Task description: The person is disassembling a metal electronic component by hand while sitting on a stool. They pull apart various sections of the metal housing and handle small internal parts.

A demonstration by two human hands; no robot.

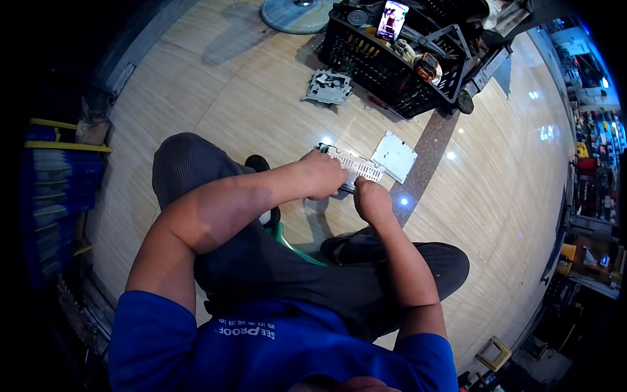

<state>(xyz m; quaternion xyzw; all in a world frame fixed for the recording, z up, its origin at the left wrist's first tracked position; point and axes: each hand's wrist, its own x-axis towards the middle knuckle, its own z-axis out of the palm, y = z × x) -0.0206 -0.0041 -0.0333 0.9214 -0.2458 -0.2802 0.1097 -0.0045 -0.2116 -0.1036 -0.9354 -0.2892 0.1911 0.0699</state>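
A silvery, slotted metal casing (367,171), perhaps part of an electronic device, is held just above the floor in front of my knees. My left hand (324,175) is closed around its left end, covering that part. At the near right edge, the curled fingers of my right hand (373,201) grip the same casing; their tips are partly hidden. Just beyond it lies a flat, pale metal cover plate (396,157) with a slotted edge. Farther off on the floor rests a grey metal drive mechanism (329,87).
A black plastic crate (372,68) full of scrap parts stands ahead, with a lit phone (392,21) propped on it. A round stand base (295,14) is at the far left of it. Blue drawer bins (55,189) line the left; crowded shelves (594,163) the right.
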